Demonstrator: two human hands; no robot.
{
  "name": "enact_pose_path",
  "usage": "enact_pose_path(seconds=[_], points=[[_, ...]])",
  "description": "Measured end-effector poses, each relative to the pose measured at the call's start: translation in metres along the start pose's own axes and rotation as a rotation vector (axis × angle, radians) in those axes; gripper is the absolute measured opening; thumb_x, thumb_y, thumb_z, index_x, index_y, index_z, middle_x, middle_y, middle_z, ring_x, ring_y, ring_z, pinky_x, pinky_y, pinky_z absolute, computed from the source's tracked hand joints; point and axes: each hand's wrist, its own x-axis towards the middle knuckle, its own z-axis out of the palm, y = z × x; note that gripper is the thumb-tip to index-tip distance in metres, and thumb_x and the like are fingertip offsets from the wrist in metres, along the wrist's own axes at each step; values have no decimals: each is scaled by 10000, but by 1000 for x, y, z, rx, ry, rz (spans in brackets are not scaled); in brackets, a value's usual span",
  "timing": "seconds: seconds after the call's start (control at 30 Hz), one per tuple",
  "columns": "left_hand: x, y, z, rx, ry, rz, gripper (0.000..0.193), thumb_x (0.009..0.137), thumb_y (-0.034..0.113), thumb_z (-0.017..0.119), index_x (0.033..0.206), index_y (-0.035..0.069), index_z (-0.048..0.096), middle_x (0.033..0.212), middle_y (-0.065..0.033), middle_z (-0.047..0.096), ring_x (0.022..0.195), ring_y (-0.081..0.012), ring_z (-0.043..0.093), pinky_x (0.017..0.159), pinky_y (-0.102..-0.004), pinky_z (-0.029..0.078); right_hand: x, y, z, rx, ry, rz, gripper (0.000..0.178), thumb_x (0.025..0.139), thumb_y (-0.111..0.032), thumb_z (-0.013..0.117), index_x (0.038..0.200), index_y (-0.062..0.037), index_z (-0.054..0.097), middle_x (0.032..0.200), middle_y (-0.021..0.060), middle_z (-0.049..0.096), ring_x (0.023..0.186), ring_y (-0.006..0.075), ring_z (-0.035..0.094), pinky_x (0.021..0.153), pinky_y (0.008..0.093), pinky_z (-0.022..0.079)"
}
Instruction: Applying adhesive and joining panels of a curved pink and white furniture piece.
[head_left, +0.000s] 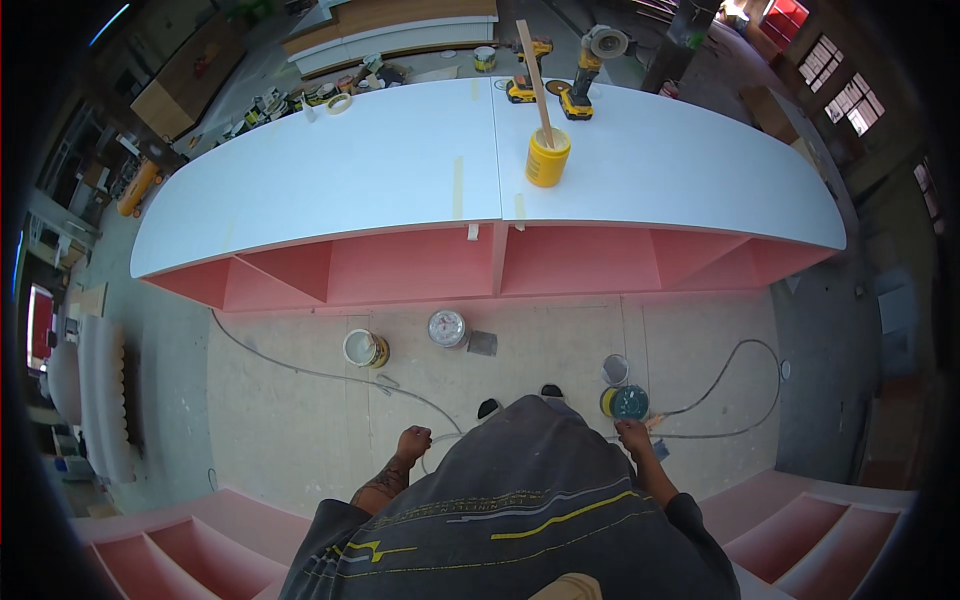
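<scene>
Probably the can (pixel 630 403) at 4 o'clock sits close for reach; left hand (pixel 414 443) balled, right hand (pixel 632 434) grip unclear.

The top (pixel 330 170) looks smooth, with a soft sheen; the pink shelves (pixel 410 265) look matt; the yellow tub (pixel 546 170) is plastic, its stick (pixel 535 80) bare wood; the shirt (pixel 500 470) is matt cloth; the hose (pixel 690 438) looks rubbery, the floor (pixel 280 345) matt and scuffed.
</scene>
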Motion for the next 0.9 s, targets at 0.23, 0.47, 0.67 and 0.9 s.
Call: enact_pose_path(seconds=[0.23, 0.47, 0.67, 0.9], points=[[-25, -39, -4, 480, -58, 78, 181, 832, 248, 743, 883, 90, 670, 900, -138, 732, 892, -354, 713, 758, -492, 592, 14, -49, -6, -84, -77, 24, 457, 935, -374, 703, 1211, -11, 736, 1129, 206, 762, 1078, 350, 723, 926, 430, 534], [-22, -8, -22, 530, -38, 139, 72, 880, 168, 676, 868, 97, 679, 775, -64, 655, 774, -219, 697, 638, -373, 576, 42, -175, 3, 21, 210, -394, 329, 957, -219, 696, 1146, 47, 737, 934, 121, 755, 838, 197, 701, 772, 334, 541], [-2, 16, -8, -230, 161, -208, 216, 965, 209, 602, 971, 15, 696, 787, -57, 702, 646, -177, 668, 563, -355, 526, 82, -332, -25, 139, 191, -601, 298, 973, -190, 676, 1168, 24, 742, 913, 92, 741, 848, 168, 686, 802, 312, 537], [38, 86, 8, -84, 190, -146, 274, 963, 233, 608, 1033, -14, 703, 846, -91, 743, 710, -198, 696, 610, -362, 550, 140, -474, -53, 161, 44, -671, 567, 939, -235, 734, 1427, 7, 578, 1239, 202, 689, 1098, 273, 690, 957, 386, 551]])
